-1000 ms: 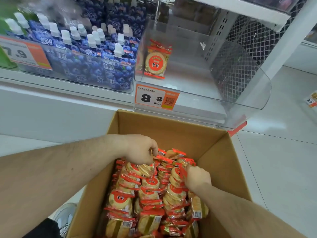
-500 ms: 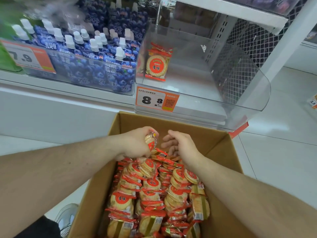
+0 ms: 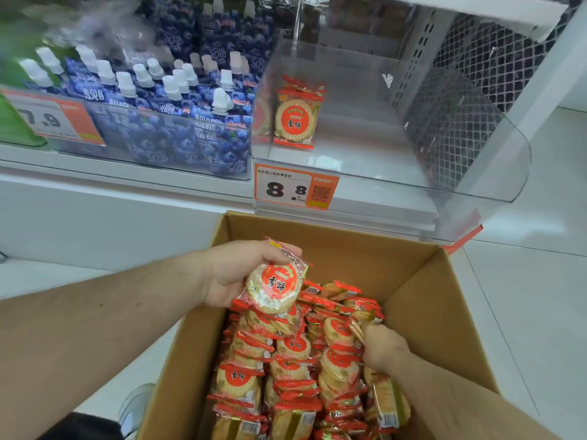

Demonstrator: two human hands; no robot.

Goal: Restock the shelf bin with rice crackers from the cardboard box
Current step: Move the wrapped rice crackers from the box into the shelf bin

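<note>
Left hand point(image 3: 236, 274), frame centre, grips one rice cracker pack point(image 3: 273, 285) lifted over cardboard box point(image 3: 422, 300). Right hand point(image 3: 382, 346), lower right, digs into packs, fingers curled round one. Shelf bin point(image 3: 444, 185), upper right, holds 1 pack. Pick step; next: carry up, drop in bin.

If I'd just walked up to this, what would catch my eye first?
Probably the open cardboard box at the bottom, crammed with red-and-gold rice cracker packs. The left hand holds one pack above the box, while the right hand digs among the rest. Above, the clear shelf bin holds just one lone pack.
</note>
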